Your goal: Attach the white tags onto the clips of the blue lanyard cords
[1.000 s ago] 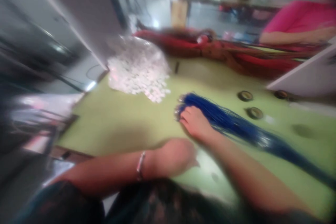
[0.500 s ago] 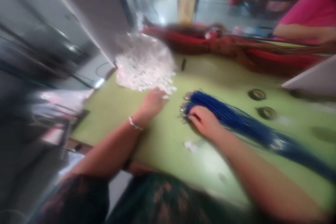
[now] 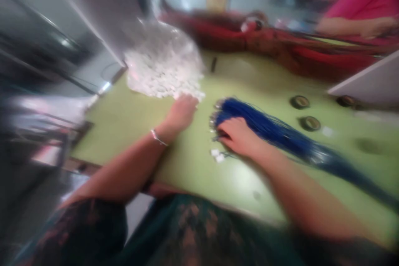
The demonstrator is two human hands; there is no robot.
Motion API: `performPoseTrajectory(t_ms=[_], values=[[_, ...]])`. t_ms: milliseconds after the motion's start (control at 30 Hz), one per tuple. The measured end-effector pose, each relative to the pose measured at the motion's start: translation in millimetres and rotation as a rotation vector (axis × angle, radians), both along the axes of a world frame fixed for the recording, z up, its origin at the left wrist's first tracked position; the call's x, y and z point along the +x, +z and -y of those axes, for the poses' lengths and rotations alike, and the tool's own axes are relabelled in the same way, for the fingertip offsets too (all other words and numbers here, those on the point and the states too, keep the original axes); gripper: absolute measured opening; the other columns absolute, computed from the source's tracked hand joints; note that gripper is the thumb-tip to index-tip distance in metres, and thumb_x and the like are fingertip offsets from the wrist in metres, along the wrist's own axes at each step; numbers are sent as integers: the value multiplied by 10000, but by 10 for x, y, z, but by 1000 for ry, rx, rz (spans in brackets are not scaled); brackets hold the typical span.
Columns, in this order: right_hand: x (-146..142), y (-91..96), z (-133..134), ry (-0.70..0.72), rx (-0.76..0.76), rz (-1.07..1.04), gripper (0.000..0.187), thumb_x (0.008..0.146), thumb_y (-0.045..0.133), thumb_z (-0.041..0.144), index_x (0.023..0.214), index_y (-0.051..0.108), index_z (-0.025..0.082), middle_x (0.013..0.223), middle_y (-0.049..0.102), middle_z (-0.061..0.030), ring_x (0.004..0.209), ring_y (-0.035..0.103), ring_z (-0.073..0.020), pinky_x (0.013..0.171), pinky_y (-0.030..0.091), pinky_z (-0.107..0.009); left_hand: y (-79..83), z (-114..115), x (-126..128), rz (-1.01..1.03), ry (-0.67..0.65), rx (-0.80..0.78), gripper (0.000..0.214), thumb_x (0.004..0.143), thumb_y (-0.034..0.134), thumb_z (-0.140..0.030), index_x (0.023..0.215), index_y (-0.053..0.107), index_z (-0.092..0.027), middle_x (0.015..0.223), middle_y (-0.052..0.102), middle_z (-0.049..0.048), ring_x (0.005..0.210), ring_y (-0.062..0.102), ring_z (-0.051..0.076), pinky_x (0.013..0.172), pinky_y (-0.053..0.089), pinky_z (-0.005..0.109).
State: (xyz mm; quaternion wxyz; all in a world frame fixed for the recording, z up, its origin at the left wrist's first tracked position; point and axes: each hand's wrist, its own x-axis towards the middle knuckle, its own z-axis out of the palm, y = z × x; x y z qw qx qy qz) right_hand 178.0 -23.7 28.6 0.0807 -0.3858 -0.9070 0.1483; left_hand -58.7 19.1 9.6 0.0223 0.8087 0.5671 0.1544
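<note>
My left hand [image 3: 183, 113], a bracelet on its wrist, has its fingers curled down at the near edge of a pile of small white plastic connector housings [image 3: 162, 81]. These spill from a clear plastic bag [image 3: 182, 41]; what the fingertips hold is hidden. My right hand [image 3: 238, 135] lies against the left end of a bundle of blue wires [image 3: 268, 126] with metal tips. Its thumb and fingers are closed around a wire end there, though blur hides the detail. Just below that hand, white connectors [image 3: 217, 156] sit on wire ends on the table.
The green table [image 3: 124, 129] bears rolls of dark tape [image 3: 310, 123] at the right and a small black piece [image 3: 213, 64] near the back. Red and brown cable bundles [image 3: 227, 35] run along the far edge. Across the table, a person in a pink sleeve [image 3: 358, 4] handles something.
The view has shifted slightly, so things sit higher and further left. My right hand remains at the wire ends, its fingers slightly changed; my left hand stays at the white pile.
</note>
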Motion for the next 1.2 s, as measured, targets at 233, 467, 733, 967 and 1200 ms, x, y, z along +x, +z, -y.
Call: performPoseTrajectory(t_ms=[233,467,733,967,1200], values=[[-20,-29,6,-52,43,-200,95,901,509,213,862,588,178,892,632,-76,855,521,-206,798,343,-356,105,93,-5,444,64,7,161,844,574,-217,934,697,-164,937,625,94,901,554,214,844,443,370],[25,20,-83,-526,-149,-763,105,851,539,279,807,580,192,731,628,-3,686,550,-142,653,438,-272,205,403,257,1075,43,-437,257,765,712,-380,918,737,-175,753,686,47,668,606,136,673,489,286],[-1,54,-68,-490,-203,-767,92,774,577,252,716,586,182,696,618,-3,671,545,-135,637,439,-261,2,396,406,1373,87,-680,273,717,771,-336,925,754,-160,784,714,57,706,618,116,719,483,266],[-28,76,-48,-500,-288,-766,127,733,604,266,649,563,179,624,567,19,597,472,-111,584,376,-241,70,404,541,1585,52,-812,197,682,807,-279,815,758,-142,776,710,42,706,605,85,740,468,234],[-32,108,-50,-484,-329,-756,118,698,574,228,600,528,180,615,537,24,605,445,-108,589,357,-235,51,414,572,1564,30,-835,254,700,791,-250,931,763,-148,869,733,68,773,627,110,808,481,275]])
